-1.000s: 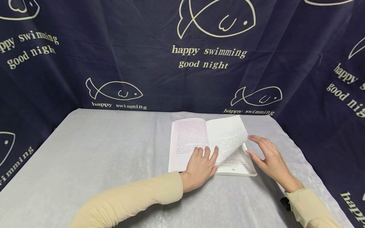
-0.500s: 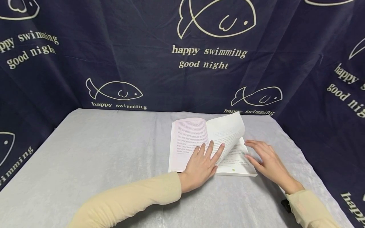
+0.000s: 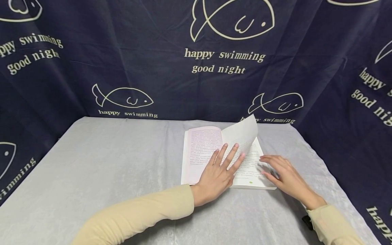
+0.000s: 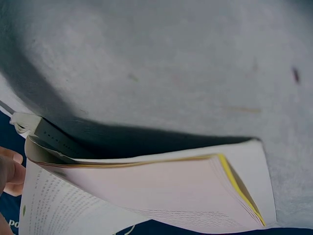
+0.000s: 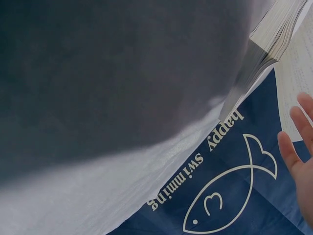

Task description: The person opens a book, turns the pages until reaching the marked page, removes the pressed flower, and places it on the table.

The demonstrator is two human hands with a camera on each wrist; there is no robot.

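An open book (image 3: 204,146) lies right of the table's middle, with pinkish pages at its left and white printed ones at its right. One white page (image 3: 243,131) stands up from the right half and curls leftward. Against its lower part, my left hand (image 3: 214,178) lies with straight, spread fingers. My right hand (image 3: 286,177) hovers by the book's right edge, fingers bent loosely and nothing between them. The left wrist view has the pinkish pages (image 4: 146,191) upside down, with fingers (image 4: 12,171) at its left border. In the right wrist view, a hand (image 5: 301,152) shows beside the raised page (image 5: 293,83).
The book sits on a table (image 3: 122,160) covered in grey cloth. A dark blue curtain (image 3: 171,95) with white fish and lettering hangs behind and at both sides. Under the right cuff is a small black object (image 3: 307,222).
The loose page has lifted and swung leftward, uncovering more of the page below. My left fingers have spread and reached farther up and right. My right hand has dropped slightly away from the page.
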